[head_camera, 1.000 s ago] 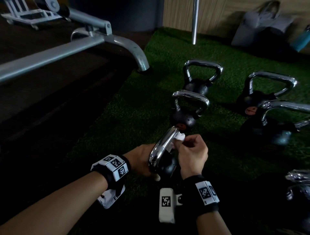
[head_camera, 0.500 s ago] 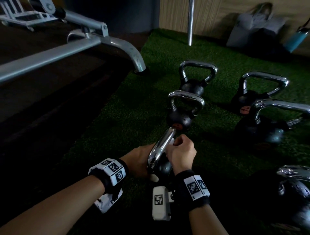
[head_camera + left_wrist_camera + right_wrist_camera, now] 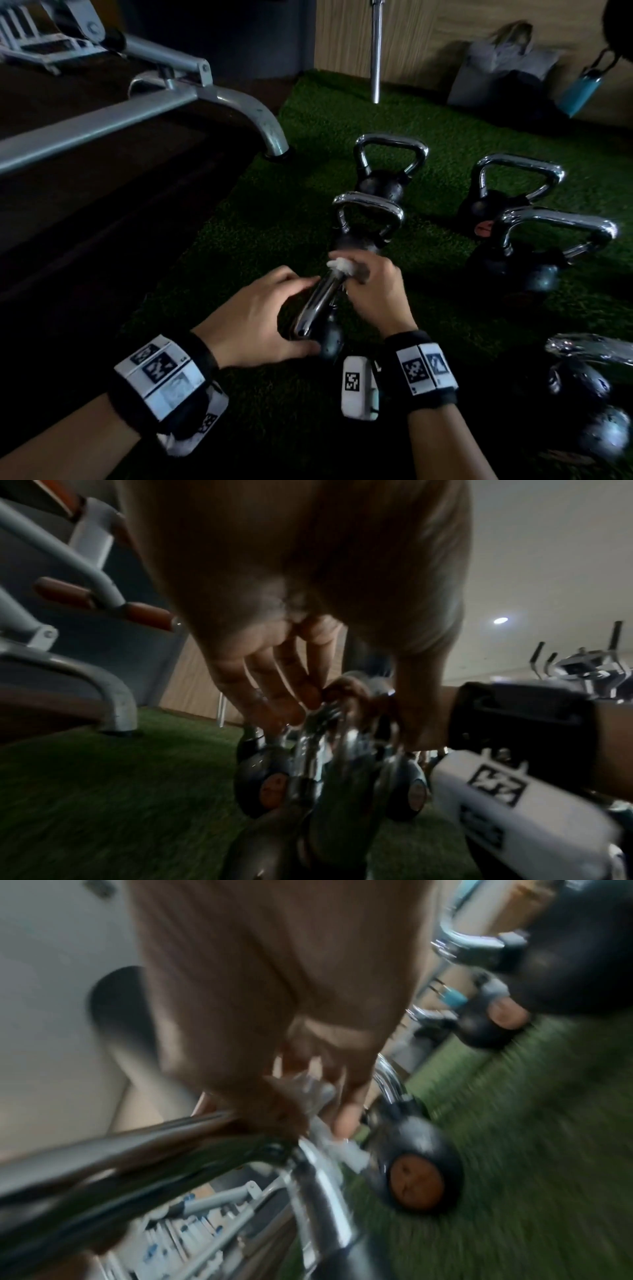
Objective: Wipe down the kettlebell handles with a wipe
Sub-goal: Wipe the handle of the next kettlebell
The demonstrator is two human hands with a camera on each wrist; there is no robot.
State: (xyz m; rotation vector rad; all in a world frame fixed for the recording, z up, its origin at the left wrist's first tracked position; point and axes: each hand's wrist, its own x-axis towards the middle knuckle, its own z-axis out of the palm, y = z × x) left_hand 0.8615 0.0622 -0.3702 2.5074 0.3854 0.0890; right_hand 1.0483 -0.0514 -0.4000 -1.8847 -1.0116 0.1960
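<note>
Chrome handle (image 3: 318, 305) points away from me; my right hand (image 3: 373, 291) pinches the wipe (image 3: 339, 265), my left hand (image 3: 253, 329) cups the kettlebell (image 3: 329, 339).

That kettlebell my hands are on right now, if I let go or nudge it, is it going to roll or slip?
The kettlebell looks tilted, with its chrome handle slanting, so it would probably rock or tip when the left hand lets go. Its rounded black body could roll slightly, though the turf should slow it. The glossy handle is probably slippery under the wipe.
</note>
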